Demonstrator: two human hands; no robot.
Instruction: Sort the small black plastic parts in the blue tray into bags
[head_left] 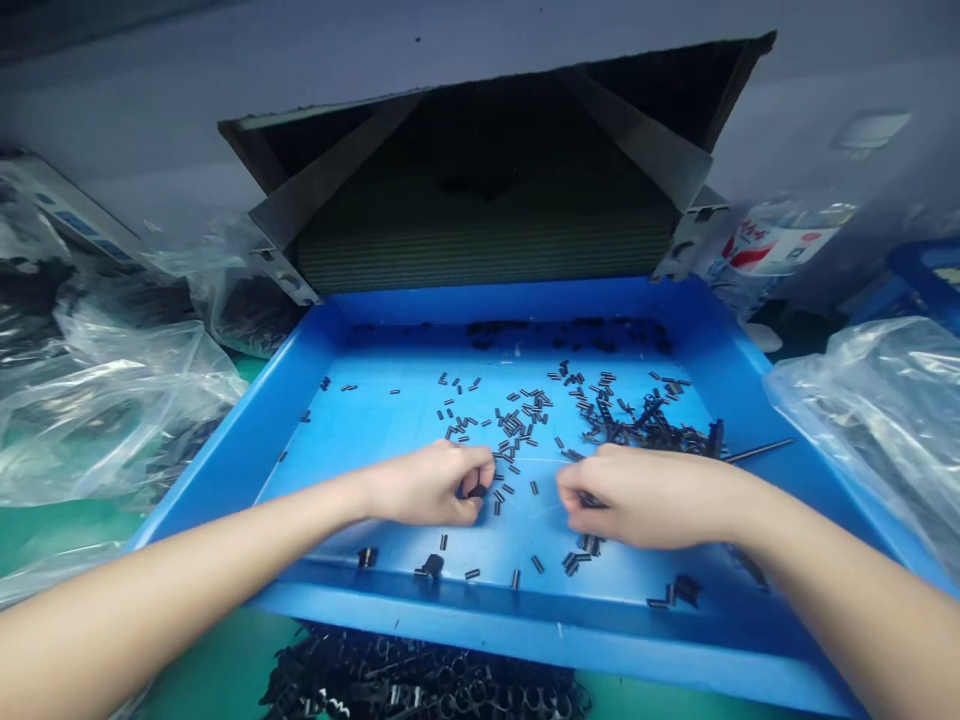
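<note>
While left hand [431, 485] reaches into blue tray [465, 612], thumb and fingers closed on dark piece [476, 491], right hand [645, 495] faces it, fingers curled; contents, if any, cannot be told. Black cylinders [513, 424] lie scattered between and beyond hands. Green surface [225, 660] below; conveyor belt [487, 245] ends above far rim.

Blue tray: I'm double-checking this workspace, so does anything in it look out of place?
One thing: at the tray's right side, a long thin rod juts out of the dark pile. It looks odd because the loose black pieces scattered nearby are mostly short.
</note>
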